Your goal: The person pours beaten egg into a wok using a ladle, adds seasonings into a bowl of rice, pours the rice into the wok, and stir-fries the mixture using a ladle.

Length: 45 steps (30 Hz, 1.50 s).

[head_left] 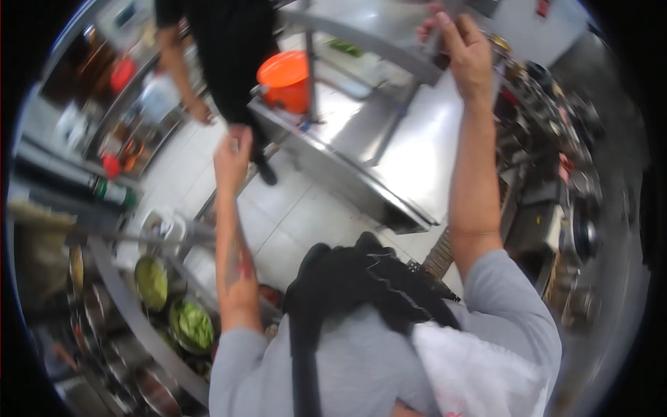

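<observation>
My left hand (pixel 235 156) is raised over the floor with its fingers curled in, and nothing shows in it. It is near the end of the steel counter (pixel 410 163), apart from it. My right hand (pixel 469 59) reaches far forward to the corner of the raised steel shelf (pixel 389 45). Its fingers are wrapped at the shelf's edge, partly hidden and blurred. An orange bucket (pixel 283 80) stands on the counter's far left corner, beside a shelf post. On the lower level, some greens (pixel 345 47) lie behind that post.
A person in dark clothes (pixel 233 62) stands ahead on the left. Bowls of cut greens (pixel 192 325) sit low to my left behind a metal rail (pixel 139 320). Crowded pots and utensils (pixel 577 132) line the right side. Pale tiles (pixel 278 208) cover the floor.
</observation>
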Each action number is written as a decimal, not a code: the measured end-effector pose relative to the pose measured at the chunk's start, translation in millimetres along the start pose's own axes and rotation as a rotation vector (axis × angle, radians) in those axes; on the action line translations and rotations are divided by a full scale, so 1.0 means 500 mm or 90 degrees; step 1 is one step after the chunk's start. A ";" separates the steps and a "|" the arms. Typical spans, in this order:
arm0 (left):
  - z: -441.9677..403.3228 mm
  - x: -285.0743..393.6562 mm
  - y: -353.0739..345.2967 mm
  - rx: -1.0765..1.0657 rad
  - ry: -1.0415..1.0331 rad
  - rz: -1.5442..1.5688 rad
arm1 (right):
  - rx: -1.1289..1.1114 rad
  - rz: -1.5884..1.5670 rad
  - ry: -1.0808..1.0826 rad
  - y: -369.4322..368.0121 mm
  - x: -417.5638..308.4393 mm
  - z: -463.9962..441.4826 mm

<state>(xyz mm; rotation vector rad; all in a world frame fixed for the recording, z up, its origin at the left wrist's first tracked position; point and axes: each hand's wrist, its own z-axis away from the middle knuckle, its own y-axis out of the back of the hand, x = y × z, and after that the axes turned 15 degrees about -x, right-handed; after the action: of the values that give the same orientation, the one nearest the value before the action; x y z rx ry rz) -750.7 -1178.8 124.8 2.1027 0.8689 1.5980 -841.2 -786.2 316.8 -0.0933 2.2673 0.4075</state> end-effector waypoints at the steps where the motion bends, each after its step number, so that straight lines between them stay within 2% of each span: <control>1: 0.041 -0.105 -0.058 -0.124 0.049 -0.102 | 0.021 0.027 0.000 0.043 0.013 0.025; 2: 0.101 -0.268 -0.126 -0.235 0.019 -0.158 | 0.084 -0.027 0.034 0.078 0.029 0.053; 3: 0.202 -0.356 -0.185 -0.321 0.115 -0.212 | 0.141 -0.084 0.071 0.109 0.052 0.083; 4: 0.293 -0.413 -0.237 -0.454 0.359 -0.135 | 0.240 -0.105 -0.006 0.144 0.086 0.121; 5: 0.439 -0.530 -0.317 -0.421 0.333 -0.214 | 0.338 -0.130 -0.083 0.172 0.124 0.160; 6: 0.564 -0.555 -0.332 -0.593 0.168 -0.296 | 0.328 -0.082 -0.224 0.186 0.154 0.190; 7: 0.709 -0.602 -0.359 -0.612 0.071 -0.387 | 0.316 -0.036 -0.368 0.184 0.182 0.223; 8: 0.746 -0.511 -0.286 -0.631 0.159 -0.182 | 0.278 0.000 -0.416 0.171 0.207 0.255; 9: 0.821 -0.477 -0.262 -0.721 0.280 -0.248 | 0.253 0.007 -0.444 0.150 0.225 0.283; 11: 0.907 -0.495 -0.255 -0.705 0.370 -0.236 | 0.186 -0.005 -0.513 0.107 0.258 0.314; 13: 0.923 -0.497 -0.254 -0.661 0.394 -0.225 | 0.121 -0.066 -0.534 0.051 0.297 0.334; 14: 0.917 -0.502 -0.257 -0.642 0.381 -0.227 | 0.096 -0.093 -0.497 0.007 0.310 0.346; 15: 0.899 -0.514 -0.262 -0.616 0.350 -0.236 | 0.041 0.030 -0.332 -0.045 0.341 0.362; 17: 0.814 -0.549 -0.277 -0.545 0.242 -0.246 | 0.050 0.063 -0.279 -0.162 0.288 0.352; 19: 0.686 -0.563 -0.274 -0.534 0.351 0.046 | 0.056 0.105 -0.237 -0.193 0.271 0.336; 20: 0.667 -0.607 -0.300 -0.444 0.533 0.158 | 0.012 0.049 -0.324 -0.179 0.295 0.339; 21: 0.584 -0.546 -0.296 -0.299 0.696 0.268 | -0.032 -0.009 -0.404 -0.162 0.313 0.332; 24: 0.451 -0.437 -0.307 -0.253 0.567 0.283 | -0.065 -0.010 -0.406 -0.118 0.286 0.301; 26: 0.422 -0.386 -0.325 -0.254 0.500 0.252 | 0.017 -0.091 -0.251 -0.107 0.276 0.284; 27: 0.414 -0.366 -0.332 -0.259 0.481 0.228 | -0.004 -0.118 -0.215 -0.093 0.262 0.268; 29: 0.433 -0.323 -0.340 -0.267 0.486 0.152 | -0.022 -0.171 -0.139 -0.078 0.213 0.231; 31: 0.488 -0.307 -0.362 -0.234 0.569 0.193 | -0.044 -0.200 -0.111 -0.062 0.206 0.209; 33: 0.617 -0.393 -0.401 -0.351 0.227 -0.240 | -0.066 -0.226 -0.083 -0.048 0.213 0.189; 34: 0.648 -0.352 -0.389 -0.543 0.247 -0.359 | -0.076 -0.262 -0.115 -0.042 0.207 0.180; 36: 0.780 -0.304 -0.427 -0.543 0.375 -0.383 | -0.099 -0.306 -0.142 -0.029 0.186 0.152; 37: 0.837 -0.264 -0.443 -0.526 0.440 -0.353 | -0.181 -0.133 -0.277 -0.020 0.173 0.130; 38: 0.896 -0.216 -0.454 -0.608 0.367 -0.438 | -0.259 0.048 -0.406 -0.013 0.160 0.111; 40: 0.989 -0.112 -0.507 -0.659 0.388 -0.386 | -0.339 0.019 -0.406 -0.011 0.161 0.085; 42: 1.092 -0.034 -0.590 -0.574 0.449 -0.354 | -0.341 -0.017 -0.239 -0.017 0.200 0.091; 44: 1.131 0.038 -0.651 -0.517 0.570 -0.210 | -0.291 0.028 -0.175 -0.023 0.221 0.110; 45: 1.128 0.059 -0.674 -0.492 0.606 -0.167 | -0.308 0.132 -0.119 -0.048 0.316 0.125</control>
<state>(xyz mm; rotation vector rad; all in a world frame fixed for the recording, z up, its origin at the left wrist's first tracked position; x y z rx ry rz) -294.4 -862.4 -227.9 0.6433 0.5600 2.2774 -897.1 -778.9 155.0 -0.0631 1.9593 1.0266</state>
